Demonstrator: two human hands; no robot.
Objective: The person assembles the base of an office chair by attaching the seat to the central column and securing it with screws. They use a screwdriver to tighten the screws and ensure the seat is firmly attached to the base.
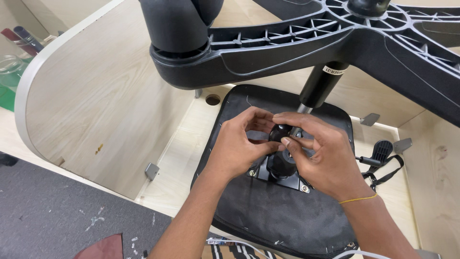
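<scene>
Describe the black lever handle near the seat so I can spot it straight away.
Start at the upturned black seat lying in the wooden tray. Go to its right edge, past the right hand. The lever handle pokes out there: a ribbed black paddle over a black strap, unlike the grey metal brackets nearby.

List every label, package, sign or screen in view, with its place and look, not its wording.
Label: a narrow white band with dark print, wrapped round the top of the black cylinder just under the chair base.
No packages, signs or screens show.
</scene>
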